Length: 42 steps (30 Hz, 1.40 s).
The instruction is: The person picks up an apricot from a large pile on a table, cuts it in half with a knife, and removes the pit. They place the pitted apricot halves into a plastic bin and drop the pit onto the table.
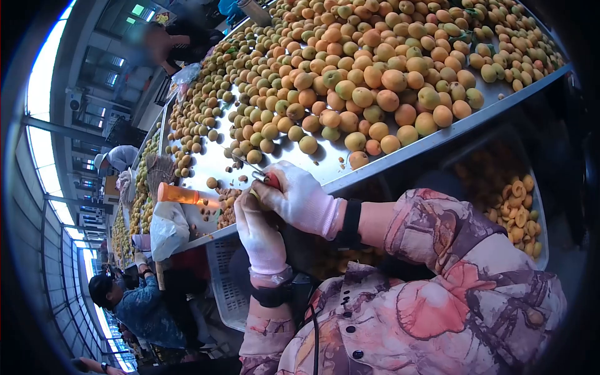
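Observation:
My right hand [295,197], in a white glove, is closed round a small red-handled knife [270,180]. Its thin metal blade points up and left over the table. Close against it, my gloved left hand [259,240] has its fingers curled round an apricot [254,195], of which only a yellow-green sliver shows between the two hands. Just beyond the fingers, apricot stones [229,206] lie in a pile on the metal table [328,164]. A large heap of whole apricots [375,78] covers much of the tabletop.
Below the table edge on the right stands a crate of halved apricots [515,215]; a white plastic basket [222,284] is at lower left. An orange cup [178,193], a plastic bag [169,230] and a brush [160,175] are at left. Co-workers [147,306] stand farther along.

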### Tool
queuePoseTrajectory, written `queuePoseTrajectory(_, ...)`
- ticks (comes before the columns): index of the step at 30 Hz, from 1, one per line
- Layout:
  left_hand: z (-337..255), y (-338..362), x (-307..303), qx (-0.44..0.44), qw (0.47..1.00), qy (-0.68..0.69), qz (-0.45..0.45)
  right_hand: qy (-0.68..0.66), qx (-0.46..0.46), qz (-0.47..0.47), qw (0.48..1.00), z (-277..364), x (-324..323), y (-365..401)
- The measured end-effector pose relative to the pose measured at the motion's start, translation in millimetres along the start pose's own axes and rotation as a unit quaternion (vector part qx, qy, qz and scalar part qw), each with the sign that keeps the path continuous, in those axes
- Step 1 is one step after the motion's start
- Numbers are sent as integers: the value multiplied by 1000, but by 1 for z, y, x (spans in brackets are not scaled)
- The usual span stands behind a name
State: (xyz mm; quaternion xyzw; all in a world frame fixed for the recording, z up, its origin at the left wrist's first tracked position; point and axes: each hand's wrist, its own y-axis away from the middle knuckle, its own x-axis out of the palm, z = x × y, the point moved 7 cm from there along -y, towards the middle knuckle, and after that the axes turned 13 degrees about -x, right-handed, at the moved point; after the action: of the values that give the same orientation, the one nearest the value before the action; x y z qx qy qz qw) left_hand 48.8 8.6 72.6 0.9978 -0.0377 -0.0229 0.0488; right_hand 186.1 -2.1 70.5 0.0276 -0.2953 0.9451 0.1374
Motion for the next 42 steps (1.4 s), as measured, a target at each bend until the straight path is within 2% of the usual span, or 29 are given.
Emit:
queuePoseTrajectory(1,2,-2,4,10,1000,-14,-14,-11,23,-5,1000,-3,-1,1)
queuePoseTrajectory(4,5,-10,17,6,1000,-6,-24,60,-6,-22,998,-8,-4,-2)
queuePoseTrajectory(5,9,-7,18,-43,998,15,-36,69,-19,-17,997,-8,-3,-1)
queuePoseTrajectory(8,18,-8,17,-113,991,55,-46,96,-50,-6,994,-5,-3,4)
queuePoseTrajectory(11,34,-14,11,-149,979,139,-11,112,-70,11,991,-3,-4,3)
queuePoseTrajectory(14,28,-8,12,-206,969,131,26,127,-116,33,985,6,-9,0)
queuePoseTrajectory(15,23,-4,18,-242,956,164,34,130,-105,47,985,3,-9,0)
queuePoseTrajectory(18,23,-18,9,-157,981,-65,92,139,-122,64,981,6,-11,1)
queuePoseTrajectory(19,14,-17,14,-83,967,-205,127,141,-134,68,979,9,-12,1)
queuePoseTrajectory(21,0,-4,26,-64,879,-448,148,145,-155,79,974,15,-15,2)
queuePoseTrajectory(22,16,-11,15,-162,933,-280,161,144,-157,78,974,15,-15,3)
queuePoseTrajectory(23,30,-20,9,-253,948,-101,166,140,-162,78,974,14,-15,3)
queuePoseTrajectory(24,23,-21,13,-167,954,-179,171,135,-166,76,974,14,-14,3)
queuePoseTrajectory(26,2,-14,27,14,932,-338,133,133,-141,39,980,11,-17,0)
queuePoseTrajectory(27,2,-17,29,-19,962,-255,91,132,-129,22,983,9,-18,-2)
queuePoseTrajectory(29,5,-24,24,79,942,-325,5,94,12,14,995,-11,-16,-2)
queuePoseTrajectory(30,15,-29,20,82,931,-354,-26,75,82,8,994,-21,-15,-1)
queuePoseTrajectory(32,28,-32,15,-26,984,-173,-28,79,33,2,996,-26,-11,2)
queuePoseTrajectory(35,55,-33,3,-160,987,14,-18,111,-1,38,993,-21,-8,4)
queuePoseTrajectory(42,65,-22,-8,-234,955,-36,182,170,-100,122,973,0,3,7)
